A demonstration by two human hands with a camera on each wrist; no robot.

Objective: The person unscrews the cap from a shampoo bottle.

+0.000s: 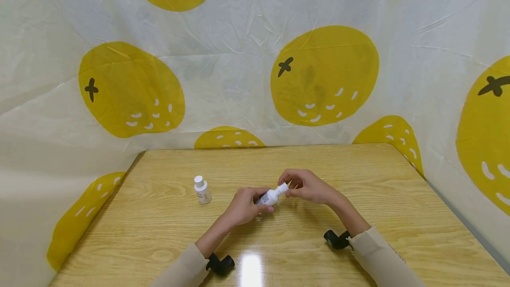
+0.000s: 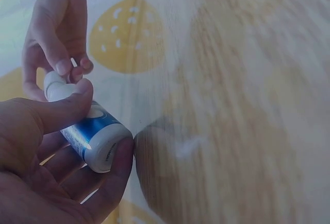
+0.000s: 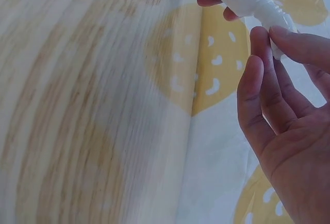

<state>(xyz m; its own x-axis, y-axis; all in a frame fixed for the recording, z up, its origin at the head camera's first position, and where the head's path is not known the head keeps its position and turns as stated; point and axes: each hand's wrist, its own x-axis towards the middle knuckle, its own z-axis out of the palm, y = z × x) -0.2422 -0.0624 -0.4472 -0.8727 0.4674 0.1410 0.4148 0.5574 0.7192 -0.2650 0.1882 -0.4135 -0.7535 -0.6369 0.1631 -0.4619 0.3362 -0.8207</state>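
Note:
My left hand (image 1: pixel 244 207) grips a small white bottle (image 1: pixel 272 197) round its body, tilted with its top up toward the right. A blue band and the white base of this bottle (image 2: pixel 98 134) show in the left wrist view, and part of a "Dove" label in the right wrist view. At the bottle's top end, my right hand (image 1: pixel 311 187) pinches the white cap (image 1: pixel 283 188) between thumb and fingertips. Part of the narrow neck (image 3: pixel 267 12) shows below the cap. Its other fingers are bent and hold nothing.
A second small white bottle (image 1: pixel 203 193) with a white cap stands upright on the wooden table (image 1: pixel 167 234), left of my hands. Behind the table hangs a pale cloth (image 1: pixel 227 83) with yellow fruit prints. Black wrist devices (image 1: pixel 338 239) sit at both sleeves.

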